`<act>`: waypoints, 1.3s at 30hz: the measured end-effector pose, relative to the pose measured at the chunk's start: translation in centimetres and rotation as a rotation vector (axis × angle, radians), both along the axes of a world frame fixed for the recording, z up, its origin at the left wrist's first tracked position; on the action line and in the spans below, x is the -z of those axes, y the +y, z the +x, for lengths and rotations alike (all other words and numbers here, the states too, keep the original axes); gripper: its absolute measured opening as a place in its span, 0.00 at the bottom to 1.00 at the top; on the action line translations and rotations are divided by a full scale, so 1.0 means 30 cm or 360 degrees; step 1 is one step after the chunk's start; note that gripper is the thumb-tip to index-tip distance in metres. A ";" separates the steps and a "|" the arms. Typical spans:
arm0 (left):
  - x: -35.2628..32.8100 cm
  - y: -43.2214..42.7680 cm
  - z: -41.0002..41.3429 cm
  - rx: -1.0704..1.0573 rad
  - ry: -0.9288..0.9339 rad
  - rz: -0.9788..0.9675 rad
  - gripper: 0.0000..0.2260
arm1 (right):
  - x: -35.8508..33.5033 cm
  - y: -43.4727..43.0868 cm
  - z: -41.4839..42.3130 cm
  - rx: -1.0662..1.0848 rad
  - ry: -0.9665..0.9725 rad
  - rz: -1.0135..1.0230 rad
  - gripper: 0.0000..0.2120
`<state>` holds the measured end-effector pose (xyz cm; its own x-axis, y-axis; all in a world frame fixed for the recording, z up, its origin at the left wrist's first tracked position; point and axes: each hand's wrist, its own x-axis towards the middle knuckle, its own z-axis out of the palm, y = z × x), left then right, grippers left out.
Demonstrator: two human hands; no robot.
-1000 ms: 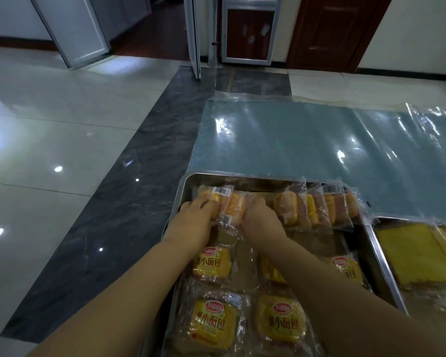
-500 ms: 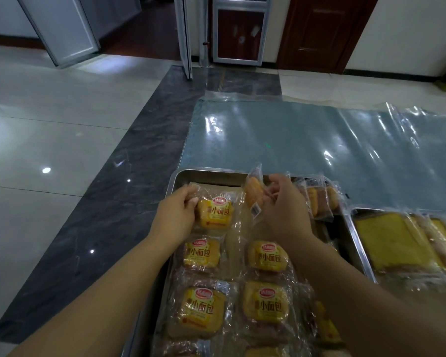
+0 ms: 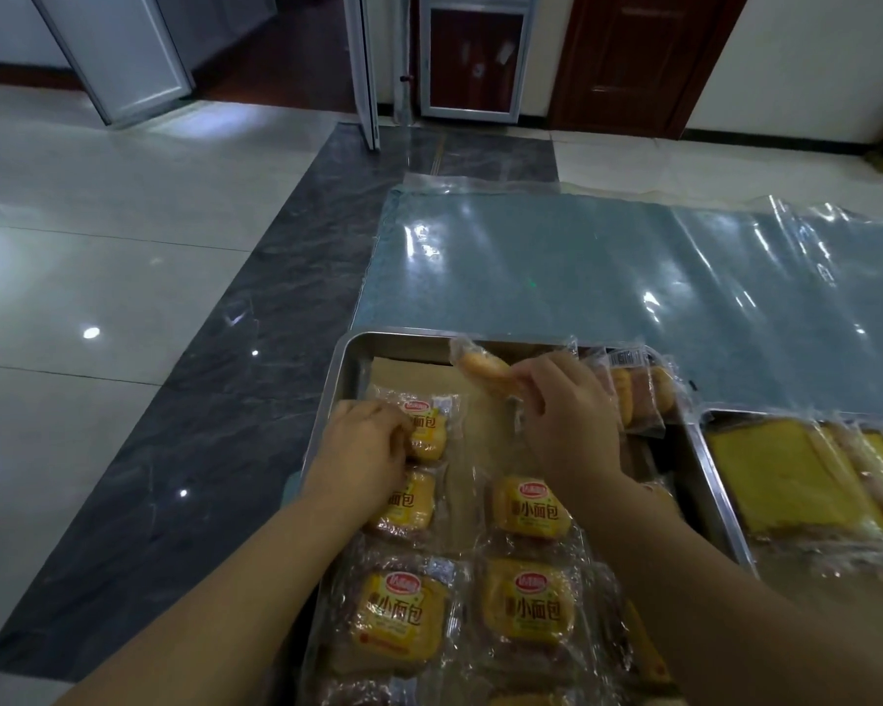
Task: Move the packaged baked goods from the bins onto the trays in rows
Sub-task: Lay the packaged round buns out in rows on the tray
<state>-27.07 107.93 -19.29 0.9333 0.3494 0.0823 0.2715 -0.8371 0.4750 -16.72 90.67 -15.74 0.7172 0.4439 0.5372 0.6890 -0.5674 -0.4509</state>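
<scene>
Packets (image 3: 528, 507) with yellow 小面包 labels

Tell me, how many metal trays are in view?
2. The left tray holds small bread packets; the right tray, beside it, holds yellow cake slices. More may lie outside the view.

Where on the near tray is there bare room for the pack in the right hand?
Bare paper liner: between the tray's far rim and the labelled pack under the left hand, and the gap from there to the right hand. Crowded: near rows, far-right upright packs.
</scene>
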 end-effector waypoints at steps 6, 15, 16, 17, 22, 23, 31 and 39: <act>-0.065 -0.030 0.013 -0.0489 -0.0132 -0.1343 0.13 | 0.054 0.007 -0.048 -0.0408 -0.0143 -0.0055 0.05; -0.049 -0.042 0.025 -0.0546 -0.0285 -0.1506 0.20 | 0.072 -0.036 -0.067 -0.0532 -0.0004 -0.0212 0.08; -0.053 -0.040 0.025 -0.0541 -0.0315 -0.1483 0.20 | 0.075 -0.040 -0.068 -0.0509 0.0057 -0.0261 0.09; -0.055 -0.037 0.026 -0.0529 -0.0342 -0.1476 0.21 | 0.081 -0.044 -0.066 -0.0465 0.0132 -0.0305 0.11; -0.065 -0.027 0.023 -0.0470 -0.0418 -0.1553 0.22 | 0.061 -0.050 -0.047 -0.0330 0.1203 -0.0057 0.27; -0.066 -0.024 0.022 -0.0465 -0.0422 -0.1552 0.22 | 0.056 -0.046 -0.045 -0.0370 0.1417 0.0084 0.27; -0.023 -0.014 0.020 -0.0411 -0.0235 -0.0917 0.11 | 0.047 0.051 0.037 0.0090 0.1211 0.0287 0.16; 0.050 -0.005 -0.033 0.0195 0.0216 0.0087 0.22 | 0.076 0.116 0.119 0.0197 0.1147 0.0241 0.15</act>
